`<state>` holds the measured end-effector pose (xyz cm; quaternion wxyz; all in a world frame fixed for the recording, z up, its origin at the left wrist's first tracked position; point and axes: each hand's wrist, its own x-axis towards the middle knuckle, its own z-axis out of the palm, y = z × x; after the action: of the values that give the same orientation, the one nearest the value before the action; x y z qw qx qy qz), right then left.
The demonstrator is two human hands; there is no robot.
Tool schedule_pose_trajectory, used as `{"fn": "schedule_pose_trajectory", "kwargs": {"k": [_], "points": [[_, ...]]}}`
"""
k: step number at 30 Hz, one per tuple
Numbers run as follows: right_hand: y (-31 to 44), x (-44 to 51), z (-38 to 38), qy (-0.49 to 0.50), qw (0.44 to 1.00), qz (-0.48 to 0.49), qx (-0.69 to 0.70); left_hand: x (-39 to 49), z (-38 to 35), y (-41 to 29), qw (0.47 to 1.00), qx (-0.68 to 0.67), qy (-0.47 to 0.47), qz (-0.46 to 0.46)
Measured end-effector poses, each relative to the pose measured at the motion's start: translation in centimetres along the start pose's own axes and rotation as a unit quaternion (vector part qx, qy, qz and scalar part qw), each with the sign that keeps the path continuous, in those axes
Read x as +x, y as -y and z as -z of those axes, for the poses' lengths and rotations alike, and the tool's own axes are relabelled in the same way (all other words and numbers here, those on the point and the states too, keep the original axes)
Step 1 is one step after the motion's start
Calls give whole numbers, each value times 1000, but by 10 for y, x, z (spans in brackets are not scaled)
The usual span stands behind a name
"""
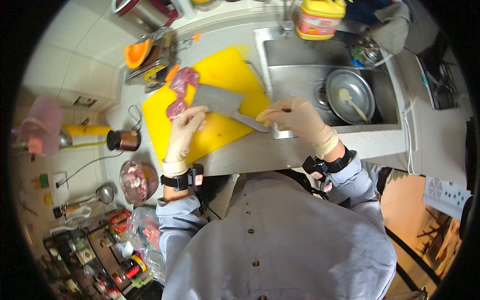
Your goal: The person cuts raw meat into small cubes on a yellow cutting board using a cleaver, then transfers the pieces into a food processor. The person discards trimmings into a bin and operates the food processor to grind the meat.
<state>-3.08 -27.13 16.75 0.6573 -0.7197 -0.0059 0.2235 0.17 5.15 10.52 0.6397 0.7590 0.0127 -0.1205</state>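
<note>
A yellow cutting board [212, 138] lies on the counter with a cleaver [217, 98] across it, its handle pointing toward the sink. Pieces of raw meat [180, 84] rest on the board's left part, left of the blade. My left hand [187, 125], in a pale glove, is over the board beside the lower piece of meat, fingers curled; whether it touches the meat or holds something is unclear. My right hand [296, 118], gloved too, is above the sink's near left corner by the cleaver handle, fingers bent together; what lies between them cannot be made out.
A steel sink [296, 75] on the right holds a metal bowl [350, 96] with a pale utensil inside. A yellow jug [320, 20] stands behind it. Left are a rack [161, 56] with a cut orange squash [137, 53], a small appliance [123, 140] and a bowl of meat [138, 183].
</note>
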Motion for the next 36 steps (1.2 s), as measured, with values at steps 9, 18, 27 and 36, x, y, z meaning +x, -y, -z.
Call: {"fn": "schedule_pose_trajectory", "kwargs": {"k": [9,18,27,36], "points": [[-53,-109,107,-104,982,81,139,8,5,29,950,311,29,-5],[-123,-277,132,-388,885,25,257,20,-28,-11,922,367,37,-119],[-285,-389,166,-454,830,-301,119,0,-74,-17,916,380,52,-114],[-442,-387,189,-375,765,-463,-243,-48,-152,-29,946,309,29,-97]]}}
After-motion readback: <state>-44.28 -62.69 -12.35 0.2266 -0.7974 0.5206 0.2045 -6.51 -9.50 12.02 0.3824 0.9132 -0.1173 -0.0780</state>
